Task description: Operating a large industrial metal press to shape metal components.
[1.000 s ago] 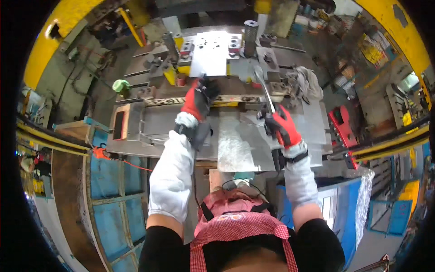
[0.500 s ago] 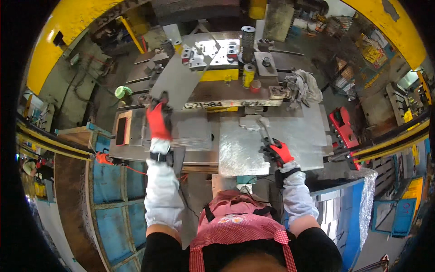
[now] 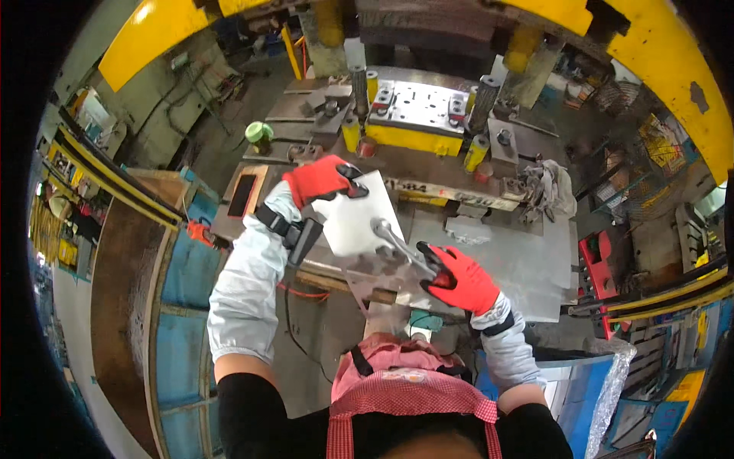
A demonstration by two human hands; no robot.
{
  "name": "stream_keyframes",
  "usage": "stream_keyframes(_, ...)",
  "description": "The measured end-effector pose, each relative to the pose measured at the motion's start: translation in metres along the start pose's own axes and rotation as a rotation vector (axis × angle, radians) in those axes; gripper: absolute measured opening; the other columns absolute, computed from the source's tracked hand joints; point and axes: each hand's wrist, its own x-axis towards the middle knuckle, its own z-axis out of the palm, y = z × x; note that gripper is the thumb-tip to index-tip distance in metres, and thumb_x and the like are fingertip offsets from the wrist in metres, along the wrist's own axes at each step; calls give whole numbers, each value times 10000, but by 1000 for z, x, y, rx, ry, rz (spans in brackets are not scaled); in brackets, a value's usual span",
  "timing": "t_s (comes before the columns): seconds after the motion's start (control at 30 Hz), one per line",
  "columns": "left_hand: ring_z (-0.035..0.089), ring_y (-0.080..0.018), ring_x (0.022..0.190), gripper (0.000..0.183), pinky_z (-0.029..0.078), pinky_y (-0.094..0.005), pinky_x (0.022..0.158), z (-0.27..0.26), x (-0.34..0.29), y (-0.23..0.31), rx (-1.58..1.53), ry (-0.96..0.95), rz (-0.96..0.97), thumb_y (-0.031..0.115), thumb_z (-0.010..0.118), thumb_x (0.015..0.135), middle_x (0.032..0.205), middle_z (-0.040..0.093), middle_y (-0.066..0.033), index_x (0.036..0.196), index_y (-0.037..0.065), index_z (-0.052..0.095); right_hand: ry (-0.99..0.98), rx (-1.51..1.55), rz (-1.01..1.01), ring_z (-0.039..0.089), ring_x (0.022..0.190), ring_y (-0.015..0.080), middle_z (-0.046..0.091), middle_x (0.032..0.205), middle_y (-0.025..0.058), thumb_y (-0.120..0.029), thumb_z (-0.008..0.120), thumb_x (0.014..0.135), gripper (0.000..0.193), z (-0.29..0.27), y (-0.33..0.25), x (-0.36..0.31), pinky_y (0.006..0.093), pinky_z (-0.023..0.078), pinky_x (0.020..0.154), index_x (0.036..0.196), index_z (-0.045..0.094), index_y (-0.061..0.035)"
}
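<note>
In my left hand (image 3: 321, 180), gloved in red and black, is the upper left edge of a thin metal sheet (image 3: 350, 222). The sheet is tilted and held above the bench, its face catching bright light. My right hand (image 3: 463, 281), in a matching glove, is closed round the handle of a metal rod tool (image 3: 404, 249) with a rounded end. That end lies against or just over the sheet's right part; I cannot tell whether it touches. Beneath my right hand a larger flat metal sheet (image 3: 520, 279) lies on the bench.
Beyond my hands stands a press die (image 3: 417, 107) with a yellow base, flanked by posts. A grey rag (image 3: 552, 191) hangs at the right. A phone-like dark slab (image 3: 243, 194) and a green-topped bottle (image 3: 260, 135) are at the left. Blue-framed racks (image 3: 180, 306) stand beside me.
My left hand has come back from beside the die, bringing a sheet nearer me. My right hand has lifted the rod tool to the sheet. The view has shifted, showing more of the die.
</note>
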Motion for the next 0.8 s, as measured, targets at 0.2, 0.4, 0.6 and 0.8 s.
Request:
stream_keyframes(0.2,564,-113,805,229,440,-245,759,13,54,-12,101,-129,488,183,633,796,930,648,-38,963,25,650,-24,1107,211,495,675,69,558,995,-5,-38,620,748,701,-1,-3,-17,210,404,550,1378,320,-111)
stream_keyframes(0.4,540,-293,1064,539,412,-466,930,2,58,-60,-1372,-392,253,421,375,923,1195,535,-140,1297,32,390,322,1219,247,450,538,46,541,769,-36,-93,559,820,572,-23,23,27,188,366,468,1352,351,-113)
stream_keyframes(0.6,527,-246,1101,600,425,-409,935,113,58,-121,-1458,-100,172,489,368,907,1259,496,-117,1314,48,375,202,1290,299,441,460,53,518,647,-52,-214,597,832,157,-56,74,143,202,344,408,956,583,-117)
stream_keyframes(0.8,583,-266,1012,488,496,-407,848,130,103,-60,-1690,2,338,414,381,928,1172,543,-184,1184,16,503,139,818,148,492,718,64,555,825,-9,-215,430,919,266,-63,94,193,221,418,648,985,586,-10)
